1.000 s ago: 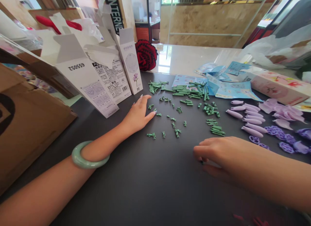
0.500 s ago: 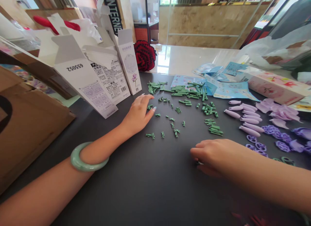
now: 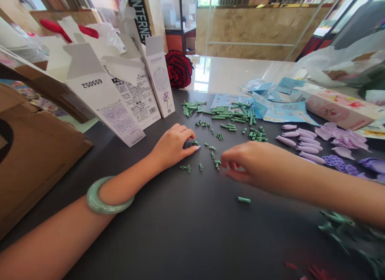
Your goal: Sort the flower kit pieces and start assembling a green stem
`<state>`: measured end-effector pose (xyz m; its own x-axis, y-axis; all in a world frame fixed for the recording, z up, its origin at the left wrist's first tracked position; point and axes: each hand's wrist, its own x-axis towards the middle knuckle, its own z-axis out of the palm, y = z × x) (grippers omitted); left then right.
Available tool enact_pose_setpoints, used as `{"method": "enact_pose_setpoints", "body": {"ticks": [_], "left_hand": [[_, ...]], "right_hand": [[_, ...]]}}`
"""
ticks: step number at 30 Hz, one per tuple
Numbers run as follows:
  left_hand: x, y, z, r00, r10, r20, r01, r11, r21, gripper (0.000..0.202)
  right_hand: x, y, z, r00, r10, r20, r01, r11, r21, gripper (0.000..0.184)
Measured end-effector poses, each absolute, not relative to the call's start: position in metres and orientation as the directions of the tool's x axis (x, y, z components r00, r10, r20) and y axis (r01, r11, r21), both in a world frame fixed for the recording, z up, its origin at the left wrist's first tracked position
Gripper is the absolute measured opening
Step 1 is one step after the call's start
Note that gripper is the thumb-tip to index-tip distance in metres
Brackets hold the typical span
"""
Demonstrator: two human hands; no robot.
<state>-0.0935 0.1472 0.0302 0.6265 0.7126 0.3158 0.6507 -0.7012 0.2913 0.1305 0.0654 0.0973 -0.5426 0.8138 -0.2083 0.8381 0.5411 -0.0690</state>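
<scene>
Small green plastic pieces (image 3: 217, 164) are spread singly over the dark worktop (image 3: 180, 236) for easy picking, with the left hand (image 3: 173, 146) cupped among them and the right hand (image 3: 249, 159) held apart; whether either grips one cannot be told.

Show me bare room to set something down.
The widest bare patch of the dark tabletop lies below the left hand, between the left forearm and the lone green stem piece. A narrower patch sits between that piece and the green leaves at lower right. Crowded ahead, around the right hand: small green pieces, then purple petals.
</scene>
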Motion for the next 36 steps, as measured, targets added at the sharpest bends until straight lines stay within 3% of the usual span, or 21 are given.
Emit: {"method": "enact_pose_setpoints", "body": {"ticks": [5, 10, 18, 25, 36], "left_hand": [[-0.094, 0.147, 0.03, 0.621, 0.714, 0.323, 0.649, -0.7, 0.298, 0.013], [-0.093, 0.146, 0.028, 0.491, 0.754, 0.435, 0.658, -0.649, 0.382, 0.019], [-0.091, 0.146, 0.028, 0.399, 0.792, 0.462, 0.651, -0.599, 0.465, 0.02], [-0.09, 0.147, 0.029, 0.268, 0.837, 0.478, 0.6, -0.533, 0.597, 0.017], [-0.088, 0.146, 0.032, 0.206, 0.87, 0.447, 0.55, -0.481, 0.682, 0.013]], "right_hand": [[0.114, 0.122, 0.095, -0.547, 0.832, -0.089, 0.833, 0.531, -0.154, 0.017], [0.108, 0.156, 0.077, -0.633, 0.77, -0.082, 0.764, 0.604, -0.225, 0.022], [0.1, 0.159, 0.079, -0.679, 0.722, -0.133, 0.733, 0.661, -0.158, 0.032], [0.091, 0.16, 0.082, -0.687, 0.726, -0.039, 0.718, 0.669, -0.19, 0.034], [0.092, 0.169, 0.069, -0.723, 0.688, -0.064, 0.683, 0.697, -0.22, 0.03]]}}
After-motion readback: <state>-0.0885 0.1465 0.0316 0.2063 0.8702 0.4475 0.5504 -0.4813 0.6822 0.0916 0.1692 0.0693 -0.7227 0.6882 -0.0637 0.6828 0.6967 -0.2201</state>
